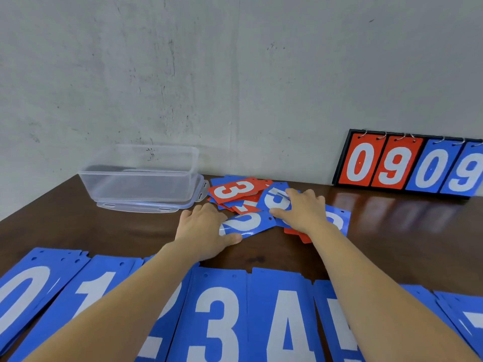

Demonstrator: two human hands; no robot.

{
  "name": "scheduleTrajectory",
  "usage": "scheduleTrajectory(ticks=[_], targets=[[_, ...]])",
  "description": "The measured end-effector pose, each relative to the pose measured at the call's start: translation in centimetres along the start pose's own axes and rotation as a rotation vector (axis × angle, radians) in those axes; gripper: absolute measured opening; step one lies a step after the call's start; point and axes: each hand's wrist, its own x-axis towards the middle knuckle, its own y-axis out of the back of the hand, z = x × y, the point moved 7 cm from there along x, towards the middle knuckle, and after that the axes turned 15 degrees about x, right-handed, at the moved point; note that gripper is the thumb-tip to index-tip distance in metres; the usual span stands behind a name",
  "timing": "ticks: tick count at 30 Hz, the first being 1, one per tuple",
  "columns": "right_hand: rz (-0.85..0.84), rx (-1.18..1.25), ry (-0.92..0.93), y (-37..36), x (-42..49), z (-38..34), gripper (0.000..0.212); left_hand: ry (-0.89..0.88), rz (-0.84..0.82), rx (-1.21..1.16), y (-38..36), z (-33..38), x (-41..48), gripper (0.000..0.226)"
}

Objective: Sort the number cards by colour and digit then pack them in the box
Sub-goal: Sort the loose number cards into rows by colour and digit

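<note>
scoreboard (407,163): 0909 | blue stacks (219,309): 0,1,3,4 | red card (235,190): 3 | blue card (248,223): 2

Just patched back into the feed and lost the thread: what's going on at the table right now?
A person is sorting number cards. The left hand grips a blue 2 card at the edge of the mixed pile, while the right hand rests flat on other cards in it. Blue stacks from 0 upward line the near edge. The box looks empty.
</note>
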Motion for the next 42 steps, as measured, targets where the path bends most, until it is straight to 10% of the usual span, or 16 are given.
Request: scheduleTrajectory(ticks=[11,18,25,42], targets=[[0.169,0.72,-0.151,1.1,-1.3,0.9,0.053,0.035,-0.118,-0.495,0.1,0.4,-0.8,0.071],[0.226,1.009,-0.281,3.1,-3.6,2.7,0.075,0.084,-0.083,-0.702,1.0,-0.4,-2.2,0.052],[0.272,1.015,-0.239,6.7,-6.3,2.5,0.014,0.139,0.065,-0.862,4.7,-1.0,-5.0,0.023],[0.18,1.223,-0.222,9.3,-14.0,-1.9,0.006,0.369,-0.048,-1.049,2.6,-9.0,-15.0,0.014]])
